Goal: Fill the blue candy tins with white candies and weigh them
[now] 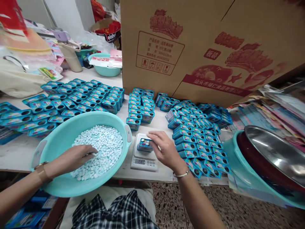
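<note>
My left hand (82, 154) is down in a turquoise basin (58, 136), its fingers curled together among many small white tablets (107, 136). What lies between those fingertips is hidden. A small blue tin (143, 147) stands on a white digital scale (135, 156) with a lit display. A few white tablets rest on top of the tin. My right hand (164, 148) is at the tin's right end, with thumb and fingers closed round it and the fingertips over its top.
Rows of similar blue tins (92, 95) spread behind the basin, with more tins (190, 136) right of the scale. A large cardboard box (202, 41) stands at the back. Stacked bowls (274, 152) sit at the right, and a tumbler (71, 57) stands back left.
</note>
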`<state>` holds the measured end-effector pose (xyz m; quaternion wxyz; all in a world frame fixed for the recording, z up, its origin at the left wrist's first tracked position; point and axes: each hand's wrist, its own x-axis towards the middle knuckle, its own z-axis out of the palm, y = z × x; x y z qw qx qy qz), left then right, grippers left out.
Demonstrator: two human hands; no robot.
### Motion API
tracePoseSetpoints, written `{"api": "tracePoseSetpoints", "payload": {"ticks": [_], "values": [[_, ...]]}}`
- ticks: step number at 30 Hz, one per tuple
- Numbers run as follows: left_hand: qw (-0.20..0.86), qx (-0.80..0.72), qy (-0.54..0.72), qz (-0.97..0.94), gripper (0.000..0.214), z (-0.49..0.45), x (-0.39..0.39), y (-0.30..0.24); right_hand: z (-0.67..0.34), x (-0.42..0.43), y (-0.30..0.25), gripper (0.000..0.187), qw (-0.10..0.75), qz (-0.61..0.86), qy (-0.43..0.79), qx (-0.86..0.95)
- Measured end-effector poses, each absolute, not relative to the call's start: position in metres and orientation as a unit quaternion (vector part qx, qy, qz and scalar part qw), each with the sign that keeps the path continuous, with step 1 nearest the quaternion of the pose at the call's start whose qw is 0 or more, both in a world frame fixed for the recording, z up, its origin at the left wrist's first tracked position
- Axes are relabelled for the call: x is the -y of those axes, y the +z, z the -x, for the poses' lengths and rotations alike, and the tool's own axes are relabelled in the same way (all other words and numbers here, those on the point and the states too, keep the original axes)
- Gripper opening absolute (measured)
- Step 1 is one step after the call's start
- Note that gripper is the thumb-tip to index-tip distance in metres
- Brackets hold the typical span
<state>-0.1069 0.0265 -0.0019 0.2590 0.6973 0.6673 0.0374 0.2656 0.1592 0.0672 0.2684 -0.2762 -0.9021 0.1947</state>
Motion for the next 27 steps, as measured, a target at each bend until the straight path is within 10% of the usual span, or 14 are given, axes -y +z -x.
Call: {"api": "tracePoseSetpoints", "payload": {"ticks": [9,27], "values": [[0.266,-0.679,0.057,-0.682,0.044,0.112,-0.017,-0.003,-0.258,-0.15,0.045,0.049,0.1,0.178,0.066,0.977],[0.273,-0.674,0.031,-0.685,0.039,0.109,-0.027,-0.007,-0.31,-0.146,0.021,0.059,0.264,0.378,0.198,0.865]]}}
